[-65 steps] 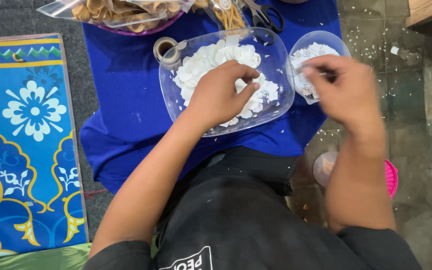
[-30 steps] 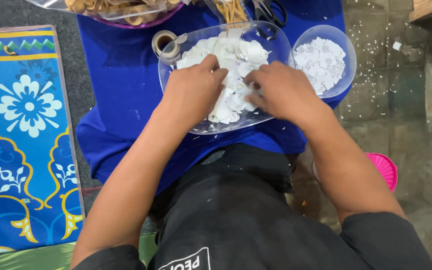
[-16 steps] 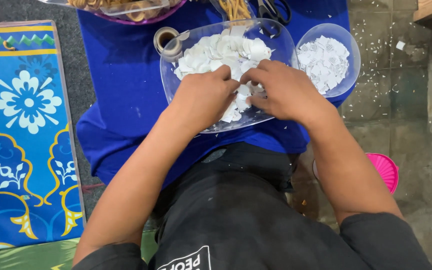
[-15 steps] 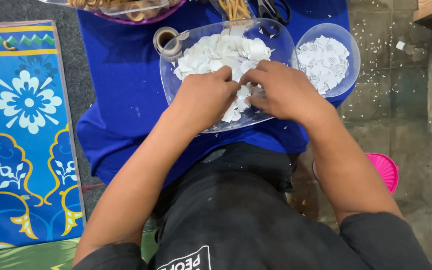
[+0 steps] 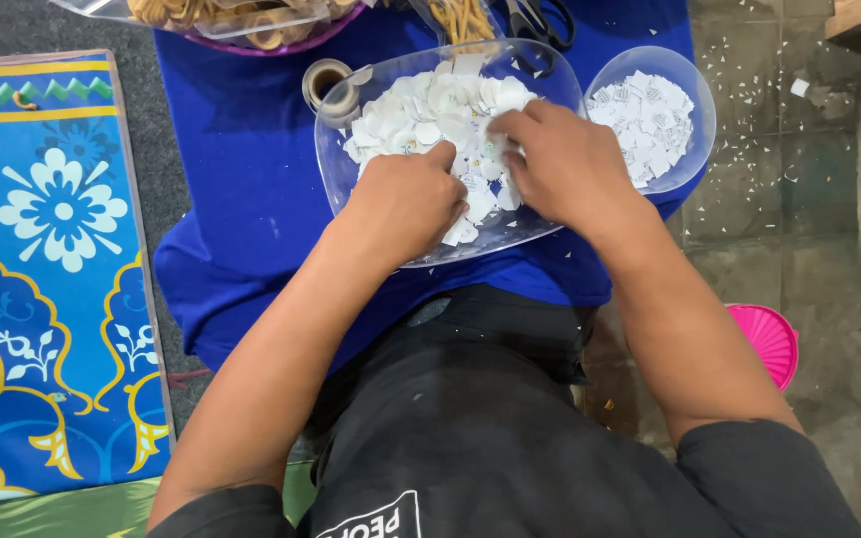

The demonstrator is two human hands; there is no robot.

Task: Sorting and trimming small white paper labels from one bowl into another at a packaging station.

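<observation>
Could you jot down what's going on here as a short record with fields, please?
Left hand: in the clear oval tray, on the white paper pieces
Right hand: in the same tray, fingers in the pieces
Beside tray: round clear bowl of white pieces
Behind tray: tape roll, scissors
Underneath: blue cloth
Floor: patterned mat, pink lid
</observation>
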